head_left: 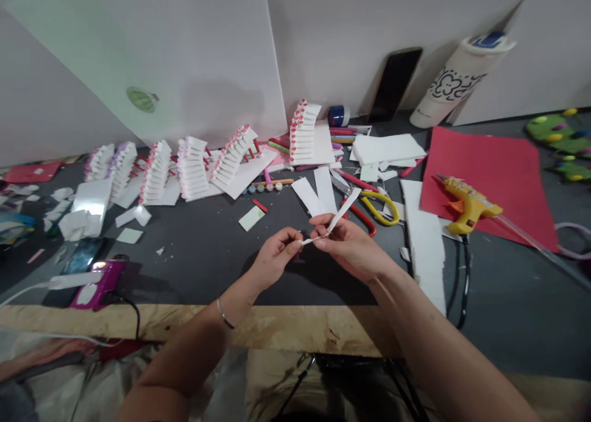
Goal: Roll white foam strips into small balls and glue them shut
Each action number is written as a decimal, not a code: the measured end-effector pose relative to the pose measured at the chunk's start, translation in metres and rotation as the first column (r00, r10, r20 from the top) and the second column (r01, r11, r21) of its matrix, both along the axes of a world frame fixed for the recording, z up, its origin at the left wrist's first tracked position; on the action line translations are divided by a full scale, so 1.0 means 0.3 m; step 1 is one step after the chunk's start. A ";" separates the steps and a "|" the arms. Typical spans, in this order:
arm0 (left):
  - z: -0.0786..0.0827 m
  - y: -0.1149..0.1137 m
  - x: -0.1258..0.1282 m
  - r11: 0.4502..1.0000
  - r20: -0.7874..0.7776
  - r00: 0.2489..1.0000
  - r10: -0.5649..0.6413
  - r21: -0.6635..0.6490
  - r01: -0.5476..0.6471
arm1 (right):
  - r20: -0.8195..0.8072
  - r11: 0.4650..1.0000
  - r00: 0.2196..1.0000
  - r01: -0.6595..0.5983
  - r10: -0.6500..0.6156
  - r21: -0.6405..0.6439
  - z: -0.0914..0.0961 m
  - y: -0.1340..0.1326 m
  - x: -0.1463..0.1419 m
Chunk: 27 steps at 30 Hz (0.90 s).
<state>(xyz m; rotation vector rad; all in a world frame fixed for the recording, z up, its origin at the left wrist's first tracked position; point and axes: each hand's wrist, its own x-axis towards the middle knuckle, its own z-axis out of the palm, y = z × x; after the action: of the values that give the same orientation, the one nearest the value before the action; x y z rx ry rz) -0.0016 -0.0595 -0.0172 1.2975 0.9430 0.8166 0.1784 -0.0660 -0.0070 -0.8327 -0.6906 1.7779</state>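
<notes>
A narrow white paper strip (344,210) runs between my two hands above the dark table, its free end sticking up to the right. My left hand (271,261) pinches the lower end between thumb and fingertips. The fingers of my right hand (353,248) close on the same strip a little further along. Just beyond them lie two wider white strips (325,187). Scissors with a yellow handle (390,208) and a red-handled tool (362,218) rest beside my right hand. A small pale card piece (252,218) is near my left hand.
Several white stepped paper pieces with pink or purple tips (192,167) stand along the back. At right, a yellow glue gun (473,207) lies on red sheets (489,157). A tumbler (457,83) and a phone (396,83) lean at the wall. A magenta power strip (96,285) sits left.
</notes>
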 end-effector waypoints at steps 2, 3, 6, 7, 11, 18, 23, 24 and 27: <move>0.004 0.003 -0.004 0.999 -0.040 0.999 -0.006 0.032 0.007 | 0.048 1.000 0.999 -0.001 0.000 0.016 -0.004 -0.001 0.001; 0.006 0.003 -0.006 0.998 -0.057 0.998 -0.008 0.055 0.011 | 0.061 1.000 0.998 0.013 -0.014 0.016 -0.006 0.000 0.000; 0.012 0.002 -0.007 0.993 -0.086 0.996 -0.013 0.112 0.023 | 0.048 0.997 0.996 0.076 -0.075 -0.012 -0.013 0.004 -0.006; 0.014 0.001 -0.007 0.993 -0.086 0.996 -0.015 0.117 0.025 | 0.031 0.994 0.995 0.101 -0.100 -0.031 -0.016 0.008 -0.007; 0.018 0.000 -0.006 0.995 -0.071 0.998 -0.003 0.097 0.010 | 0.013 0.966 0.971 0.237 -0.237 -0.101 -0.033 0.036 0.008; 0.013 0.009 -0.015 0.994 -0.172 0.985 0.003 0.110 0.017 | 0.438 0.615 0.444 0.439 -0.782 0.654 0.004 0.021 0.088; 0.022 0.007 -0.019 0.967 -0.246 0.969 0.003 0.246 0.059 | 0.712 0.601 0.416 -0.383 -0.565 0.701 0.014 -0.019 0.044; 0.025 0.007 -0.018 0.959 -0.261 0.965 0.004 0.276 0.071 | 0.753 0.620 0.400 -0.428 -0.522 0.657 0.005 -0.022 0.029; 0.031 0.009 -0.015 0.938 -0.296 0.955 -0.002 0.330 0.104 | 0.821 0.684 0.336 -0.454 -0.462 0.571 -0.022 -0.029 0.004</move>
<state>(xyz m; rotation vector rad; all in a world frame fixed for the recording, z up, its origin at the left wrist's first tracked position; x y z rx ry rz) -0.0060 -0.0568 -0.0078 1.7777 1.0200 0.7822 0.1796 -0.0747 -0.0134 -1.2289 -2.0550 0.5536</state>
